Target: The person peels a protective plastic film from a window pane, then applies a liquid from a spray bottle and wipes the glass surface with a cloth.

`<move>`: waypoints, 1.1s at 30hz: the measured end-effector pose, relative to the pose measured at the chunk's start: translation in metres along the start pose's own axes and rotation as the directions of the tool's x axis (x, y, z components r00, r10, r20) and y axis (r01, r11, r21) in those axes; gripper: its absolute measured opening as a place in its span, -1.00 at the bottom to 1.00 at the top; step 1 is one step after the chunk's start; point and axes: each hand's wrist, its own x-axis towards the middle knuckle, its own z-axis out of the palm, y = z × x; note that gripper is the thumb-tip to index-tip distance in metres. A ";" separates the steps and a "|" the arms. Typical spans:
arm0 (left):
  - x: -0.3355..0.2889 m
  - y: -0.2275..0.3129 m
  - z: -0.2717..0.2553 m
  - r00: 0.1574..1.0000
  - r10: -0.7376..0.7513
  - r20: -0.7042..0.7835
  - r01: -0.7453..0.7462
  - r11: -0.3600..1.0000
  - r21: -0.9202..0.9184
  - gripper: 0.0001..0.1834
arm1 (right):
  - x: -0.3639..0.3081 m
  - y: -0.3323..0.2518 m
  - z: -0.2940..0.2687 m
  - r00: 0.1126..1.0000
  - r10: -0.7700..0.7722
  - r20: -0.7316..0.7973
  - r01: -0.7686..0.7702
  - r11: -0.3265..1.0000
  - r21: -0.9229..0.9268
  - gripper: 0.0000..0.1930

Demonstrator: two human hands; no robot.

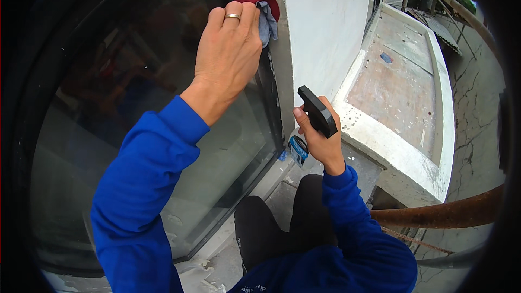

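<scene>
My left hand [228, 54] is raised to the upper edge of a dark-framed glass window [135, 130]. Its fingers are closed on a cloth [267, 24], grey-blue and red, which is pressed against the black frame beside the wall. Lower and to the right, my right hand [328, 133] grips a spray bottle [299, 150] with a black trigger head and a blue label. The bottle is tilted, and its black nozzle points up and to the left. Most of its neck is hidden behind my fingers.
A white wall [325, 27] rises right of the window. Beyond it lies a ledge [393, 81] with a raised white rim and a small blue scrap. Rusty pipes [450, 212] cross at the lower right, before a cracked grey wall [472, 114]. Debris [198, 274] lies near my legs.
</scene>
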 end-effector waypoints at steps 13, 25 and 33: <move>-0.157 0.182 0.057 0.802 0.463 0.379 -0.348 0.876 -0.333 -0.63 | -0.016 0.042 -0.032 0.978 -0.036 0.207 0.087 0.966 -0.243 -0.76; -0.181 0.234 0.074 0.781 0.448 0.435 -0.301 0.880 -0.367 -0.64 | -0.047 0.112 -0.047 0.946 0.052 0.320 0.066 0.936 -0.346 -0.70; -0.245 0.285 0.082 0.605 0.546 0.579 -0.338 0.835 -0.434 -0.61 | -0.080 0.163 -0.055 0.954 0.104 0.280 0.037 0.890 -0.455 -0.66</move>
